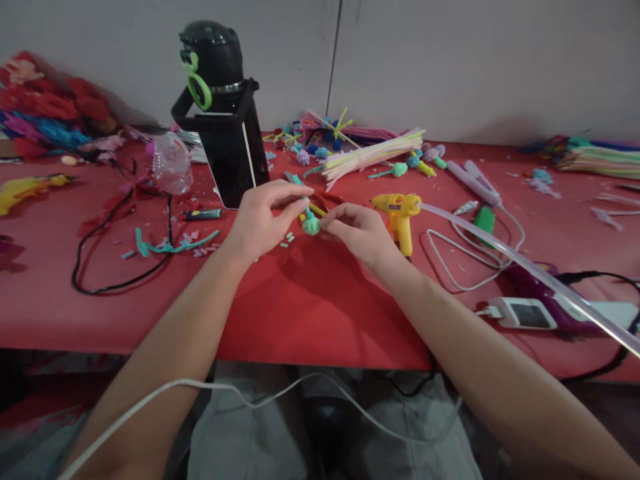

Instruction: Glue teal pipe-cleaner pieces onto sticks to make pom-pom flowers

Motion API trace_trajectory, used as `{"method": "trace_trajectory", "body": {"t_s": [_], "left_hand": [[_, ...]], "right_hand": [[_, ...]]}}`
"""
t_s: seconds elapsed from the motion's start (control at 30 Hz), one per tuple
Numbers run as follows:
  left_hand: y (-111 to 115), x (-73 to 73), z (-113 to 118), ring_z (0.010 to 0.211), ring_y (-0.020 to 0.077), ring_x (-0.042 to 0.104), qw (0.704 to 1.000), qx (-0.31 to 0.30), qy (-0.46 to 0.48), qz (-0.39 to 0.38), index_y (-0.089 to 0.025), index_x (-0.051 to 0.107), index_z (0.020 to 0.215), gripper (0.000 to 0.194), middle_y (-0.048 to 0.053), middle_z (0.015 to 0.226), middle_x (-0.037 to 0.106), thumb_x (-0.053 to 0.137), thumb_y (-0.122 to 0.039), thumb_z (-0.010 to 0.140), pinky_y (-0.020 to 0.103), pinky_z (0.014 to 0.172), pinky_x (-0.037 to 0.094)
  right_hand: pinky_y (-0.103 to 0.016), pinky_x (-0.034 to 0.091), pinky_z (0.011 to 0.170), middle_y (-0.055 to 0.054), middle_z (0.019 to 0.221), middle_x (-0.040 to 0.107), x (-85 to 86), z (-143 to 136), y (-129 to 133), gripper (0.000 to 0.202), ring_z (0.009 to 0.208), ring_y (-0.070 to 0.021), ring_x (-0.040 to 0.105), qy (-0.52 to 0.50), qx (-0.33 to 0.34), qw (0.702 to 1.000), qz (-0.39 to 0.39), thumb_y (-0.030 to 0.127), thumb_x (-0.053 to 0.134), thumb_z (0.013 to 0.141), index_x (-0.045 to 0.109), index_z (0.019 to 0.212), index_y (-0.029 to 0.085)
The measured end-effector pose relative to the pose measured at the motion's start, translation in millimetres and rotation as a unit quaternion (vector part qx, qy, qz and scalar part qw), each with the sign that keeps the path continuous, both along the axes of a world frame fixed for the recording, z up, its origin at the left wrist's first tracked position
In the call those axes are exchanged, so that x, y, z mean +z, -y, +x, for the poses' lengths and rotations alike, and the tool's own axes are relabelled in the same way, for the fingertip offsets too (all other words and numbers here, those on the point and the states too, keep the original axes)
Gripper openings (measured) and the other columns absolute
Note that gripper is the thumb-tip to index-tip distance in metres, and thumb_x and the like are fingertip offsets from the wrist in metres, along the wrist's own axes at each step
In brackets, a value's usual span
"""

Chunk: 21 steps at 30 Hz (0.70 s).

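Between my hands is a small green fuzzy ball (pixel 311 225) on a teal pipe cleaner stem, held just above the red table. My left hand (pixel 270 213) pinches the upper part of the stem between thumb and fingers. From the other side, the closed thumb and fingertips of my right hand (pixel 357 230) meet the edge of the ball. Behind the fingers lie pliers with red handles (pixel 327 198), partly hidden. A few short green clippings (pixel 287 239) are scattered under my left hand. Just right of my right hand stands a yellow glue gun (pixel 400 217).
A black flask (pixel 227 147) stands behind my left hand. Farther back lie a bundle of pale pipe cleaners (pixel 375 157) and several fuzzy balls. A lilac hair straightener (pixel 473 181), a white-cased device (pixel 525 313), a clear glue stick (pixel 525 257) and cables occupy the right; a black cord (pixel 77 267) loops left.
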<state>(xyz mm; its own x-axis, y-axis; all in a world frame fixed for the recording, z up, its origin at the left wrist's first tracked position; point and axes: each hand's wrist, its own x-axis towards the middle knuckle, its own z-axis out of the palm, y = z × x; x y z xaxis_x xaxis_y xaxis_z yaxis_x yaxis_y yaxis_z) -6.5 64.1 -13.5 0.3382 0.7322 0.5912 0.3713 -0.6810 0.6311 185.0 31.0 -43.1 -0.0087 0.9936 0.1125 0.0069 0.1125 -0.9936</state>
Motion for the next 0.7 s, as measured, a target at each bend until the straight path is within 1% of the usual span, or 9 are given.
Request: {"method": "trace_trajectory", "body": {"t_s": [0.1, 0.2, 0.3, 0.37, 0.43, 0.5, 0.57, 0.63, 0.7], "left_hand": [[-0.5, 0.1, -0.4, 0.086, 0.0166, 0.074, 1.000, 0.018, 0.003, 0.012, -0.019, 0.079, 0.101, 0.016, 0.004, 0.099, 0.079, 0.069, -0.019, 0.090, 0.027, 0.079, 0.060], [-0.8, 0.8, -0.7, 0.085, 0.0164, 0.074, 0.999, 0.026, 0.004, 0.019, -0.019, 0.079, 0.100, 0.016, 0.004, 0.098, 0.079, 0.068, -0.017, 0.089, 0.027, 0.078, 0.060], [-1.0, 2.1, -1.6, 0.087, 0.0175, 0.074, 0.999, 0.034, 0.000, 0.011, -0.020, 0.078, 0.103, 0.018, 0.004, 0.101, 0.078, 0.067, -0.018, 0.089, 0.029, 0.081, 0.060], [-1.3, 2.7, -2.9, 0.091, 0.0192, 0.074, 0.999, 0.042, -0.008, -0.001, -0.021, 0.078, 0.105, 0.019, 0.004, 0.104, 0.078, 0.066, -0.020, 0.090, 0.031, 0.085, 0.060], [-2.4, 2.3, -4.8, 0.093, 0.0208, 0.074, 0.999, 0.046, -0.013, -0.014, -0.021, 0.077, 0.107, 0.020, 0.004, 0.105, 0.078, 0.064, -0.021, 0.091, 0.034, 0.088, 0.060], [-4.2, 0.9, -6.8, 0.094, 0.0215, 0.073, 0.999, 0.044, -0.010, -0.025, -0.022, 0.076, 0.109, 0.022, 0.004, 0.104, 0.078, 0.063, -0.022, 0.092, 0.035, 0.089, 0.060], [-6.4, -0.6, -8.3, 0.093, 0.0212, 0.072, 0.999, 0.038, -0.005, -0.033, -0.022, 0.075, 0.111, 0.022, 0.004, 0.102, 0.077, 0.062, -0.023, 0.093, 0.034, 0.088, 0.060], [-8.4, -1.4, -9.0, 0.091, 0.0207, 0.072, 0.999, 0.034, 0.002, -0.037, -0.021, 0.075, 0.111, 0.023, 0.005, 0.101, 0.076, 0.061, -0.022, 0.093, 0.034, 0.087, 0.060], [-9.8, -1.0, -9.2, 0.091, 0.0203, 0.072, 0.999, 0.036, 0.011, -0.039, -0.021, 0.075, 0.109, 0.023, 0.005, 0.102, 0.076, 0.061, -0.021, 0.091, 0.034, 0.087, 0.060]], "right_hand": [[-0.034, 0.053, 0.079, -0.002, 0.079, 0.071, 0.3, 1.3, 1.1, 0.009, 0.076, -0.0167, 0.065, 0.041, -0.020, 0.997, 0.059, 0.029, 0.068, 0.071, 0.068, 0.075, 0.020], [-0.033, 0.053, 0.076, -0.003, 0.079, 0.071, 1.7, 2.6, 2.6, 0.011, 0.073, -0.0162, 0.064, 0.066, -0.036, 0.992, 0.096, 0.030, 0.071, 0.074, 0.069, 0.077, 0.019], [-0.031, 0.050, 0.065, -0.002, 0.072, 0.068, 3.9, 4.2, 4.5, 0.017, 0.065, -0.0150, 0.060, 0.059, -0.028, 0.995, 0.077, 0.035, 0.071, 0.078, 0.065, 0.080, 0.020], [-0.029, 0.043, 0.054, 0.001, 0.062, 0.062, 5.9, 6.6, 6.3, 0.017, 0.055, -0.0137, 0.055, 0.075, -0.017, 0.996, 0.055, 0.038, 0.067, 0.084, 0.062, 0.082, 0.021], [-0.028, 0.035, 0.048, 0.003, 0.054, 0.055, 8.3, 10.6, 8.6, 0.015, 0.047, -0.0126, 0.048, 0.118, -0.011, 0.992, 0.037, 0.035, 0.059, 0.090, 0.058, 0.083, 0.022], [-0.028, 0.032, 0.048, 0.004, 0.053, 0.053, 11.6, 15.9, 11.4, 0.013, 0.047, -0.0124, 0.045, 0.170, -0.001, 0.985, 0.030, 0.030, 0.053, 0.093, 0.054, 0.081, 0.023], [-0.029, 0.033, 0.050, 0.003, 0.055, 0.052, 16.8, 21.9, 15.2, 0.019, 0.050, -0.0126, 0.045, 0.222, 0.022, 0.974, 0.039, 0.026, 0.047, 0.093, 0.049, 0.074, 0.023], [-0.030, 0.031, 0.052, 0.002, 0.055, 0.050, 23.5, 28.2, 20.8, 0.027, 0.052, -0.0127, 0.044, 0.282, 0.046, 0.957, 0.055, 0.025, 0.045, 0.093, 0.043, 0.066, 0.023], [-0.031, 0.029, 0.052, 0.002, 0.052, 0.049, 30.1, 36.0, 28.7, 0.031, 0.051, -0.0124, 0.044, 0.337, 0.057, 0.938, 0.053, 0.024, 0.045, 0.090, 0.040, 0.059, 0.023]]}}
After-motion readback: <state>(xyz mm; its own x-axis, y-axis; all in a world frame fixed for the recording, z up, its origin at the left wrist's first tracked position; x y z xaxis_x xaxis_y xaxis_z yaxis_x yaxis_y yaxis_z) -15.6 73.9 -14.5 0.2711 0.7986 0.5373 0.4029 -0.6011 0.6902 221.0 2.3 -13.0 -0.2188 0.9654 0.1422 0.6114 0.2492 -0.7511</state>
